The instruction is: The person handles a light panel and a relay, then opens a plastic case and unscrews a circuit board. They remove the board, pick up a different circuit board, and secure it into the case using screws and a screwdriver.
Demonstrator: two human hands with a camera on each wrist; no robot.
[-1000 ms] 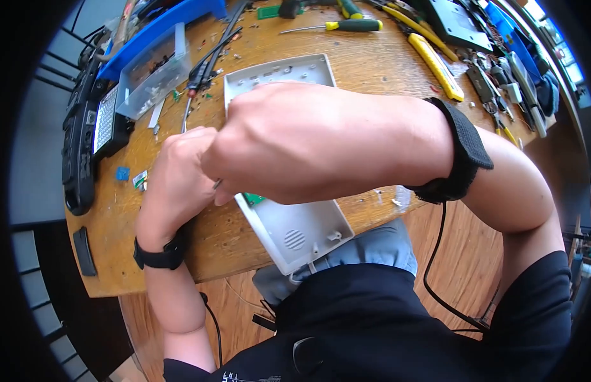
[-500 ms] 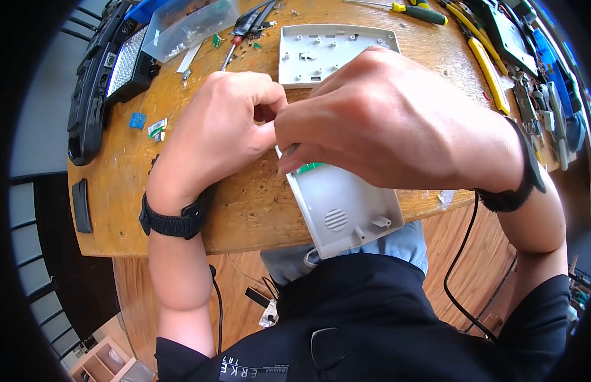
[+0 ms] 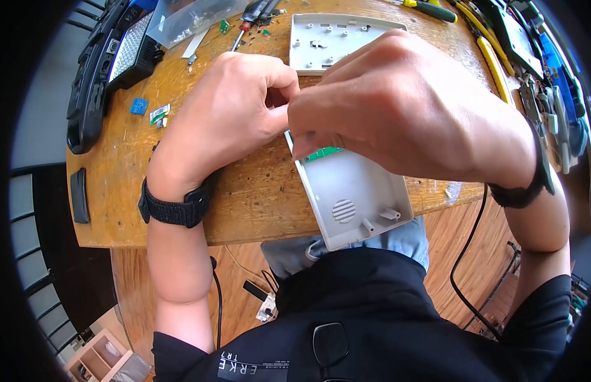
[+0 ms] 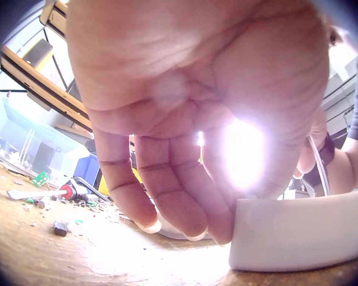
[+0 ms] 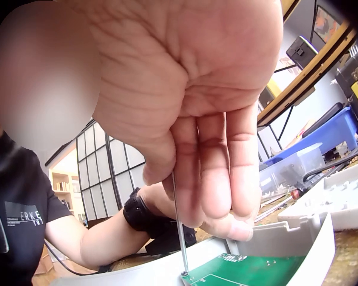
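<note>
A pale plastic shell (image 3: 372, 184) lies at the table's front edge with a green circuit board (image 3: 324, 153) inside. At its far left corner my left hand (image 3: 222, 111) pinches the wall between thumb and fingers, which the left wrist view shows beside the shell's end (image 4: 298, 232). My right hand (image 3: 403, 108), above the shell, grips a thin metal shaft (image 5: 180, 238) pointing down; its tip rests by a corner of the board (image 5: 250, 273). What the shaft belongs to is hidden in the palm.
Behind my hands lies a second pale shell (image 3: 321, 43). At the back left are a clear bin (image 3: 187, 19) and a red-collared screwdriver (image 3: 245, 27). A yellow tool (image 3: 493, 67) and pliers lie at the right. Small blue (image 3: 139, 106) and green scraps are on the left.
The head view has shifted, so table, shells and hands sit farther right in it. Both hands remain at the shell's far left corner, and more of the green board shows.
</note>
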